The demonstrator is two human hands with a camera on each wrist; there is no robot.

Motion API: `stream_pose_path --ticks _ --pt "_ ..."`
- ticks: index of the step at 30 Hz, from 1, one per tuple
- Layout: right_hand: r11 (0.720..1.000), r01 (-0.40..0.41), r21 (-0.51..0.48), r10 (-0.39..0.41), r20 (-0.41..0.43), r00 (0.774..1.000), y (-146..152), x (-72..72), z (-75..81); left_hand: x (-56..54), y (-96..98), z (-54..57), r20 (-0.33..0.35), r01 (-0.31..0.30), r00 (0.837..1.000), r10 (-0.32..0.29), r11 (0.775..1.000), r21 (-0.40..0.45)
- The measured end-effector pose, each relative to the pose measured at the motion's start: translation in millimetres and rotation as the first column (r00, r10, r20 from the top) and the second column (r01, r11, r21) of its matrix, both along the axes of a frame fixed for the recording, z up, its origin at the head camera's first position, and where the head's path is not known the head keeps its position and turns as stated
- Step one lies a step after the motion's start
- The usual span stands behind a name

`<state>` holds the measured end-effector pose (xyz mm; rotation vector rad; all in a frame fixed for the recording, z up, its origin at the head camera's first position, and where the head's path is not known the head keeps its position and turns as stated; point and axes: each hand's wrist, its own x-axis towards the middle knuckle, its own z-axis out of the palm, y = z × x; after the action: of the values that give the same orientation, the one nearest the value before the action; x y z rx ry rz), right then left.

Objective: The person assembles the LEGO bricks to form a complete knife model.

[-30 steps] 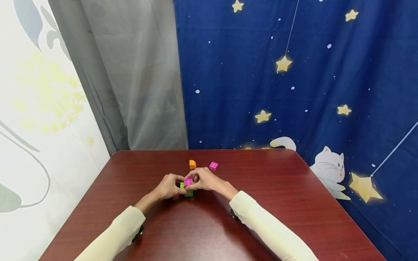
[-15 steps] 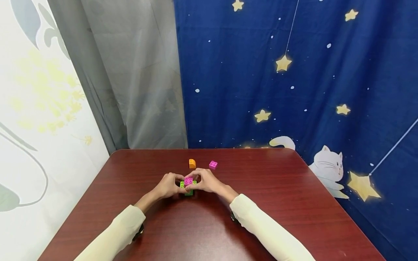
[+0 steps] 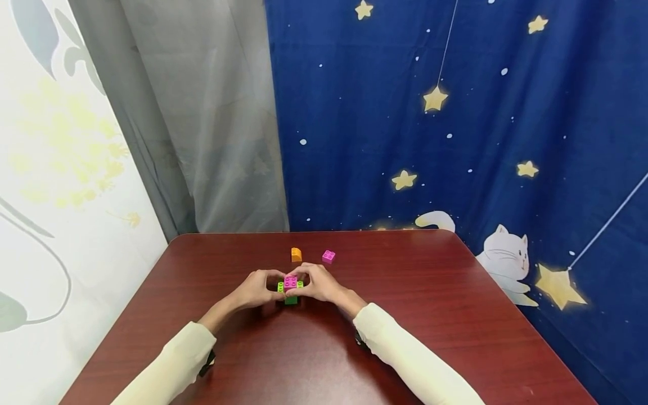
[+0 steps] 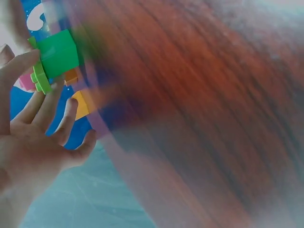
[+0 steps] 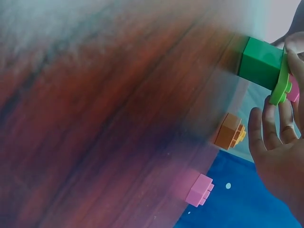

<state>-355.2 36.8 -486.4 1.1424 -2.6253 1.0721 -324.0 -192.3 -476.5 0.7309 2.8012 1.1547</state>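
Observation:
A small stack of toy building bricks stands on the table: a green brick (image 3: 291,300) at the bottom, a flat lime-green piece (image 3: 280,287) wider than it across the middle, and a pink brick (image 3: 290,281) on top. My left hand (image 3: 258,289) pinches the stack from the left, thumb on the near side and fingers behind. From the right, my right hand (image 3: 319,283) pinches it the same way, thumb across its front. Both wrist views show the green brick (image 4: 59,53) below the fingertips, its sides uncovered. Fingers partly hide the pink brick (image 5: 293,89) in the right wrist view.
Beyond the hands lie a loose orange brick (image 3: 296,255) with a curved side and a loose pink brick (image 3: 328,256) to its right. The dark red wooden table (image 3: 405,315) ends at the back before a grey curtain (image 3: 228,140) and a blue starry curtain (image 3: 354,140).
Both hands keep their hold on the stack, nearly in place. The right fingers have shifted slightly, so the lime-green piece's right end shows more. The head view has drifted a little.

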Motion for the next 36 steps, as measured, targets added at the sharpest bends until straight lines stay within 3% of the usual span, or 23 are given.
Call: stream_pose_path --ticks 5,12,18,28,36 --pt "1.0 0.017 0.006 -0.017 -0.01 1.0 0.1 -0.8 -3.5 4.7 3.2 5.1 -0.015 -0.023 1.0 0.024 0.998 0.064" --pt "0.999 0.018 -0.046 -0.019 -0.027 0.999 1.2 0.2 -10.4 6.9 12.8 6.8 -0.093 -0.054 0.994 0.064 0.993 0.109" --pt "0.988 0.024 -0.153 -0.027 -0.019 0.999 1.4 2.7 -12.0 6.0 16.2 6.9 -0.134 -0.071 0.987 0.084 0.992 0.103" --pt "0.991 0.047 -0.129 -0.047 -0.002 0.999 0.4 0.7 -7.2 2.3 14.6 8.4 -0.174 -0.057 0.983 0.062 0.998 0.035" --pt "0.992 0.047 -0.118 -0.045 0.019 0.999 2.9 2.6 -6.2 1.8 15.6 5.0 -0.145 -0.069 0.987 0.075 0.996 0.048"
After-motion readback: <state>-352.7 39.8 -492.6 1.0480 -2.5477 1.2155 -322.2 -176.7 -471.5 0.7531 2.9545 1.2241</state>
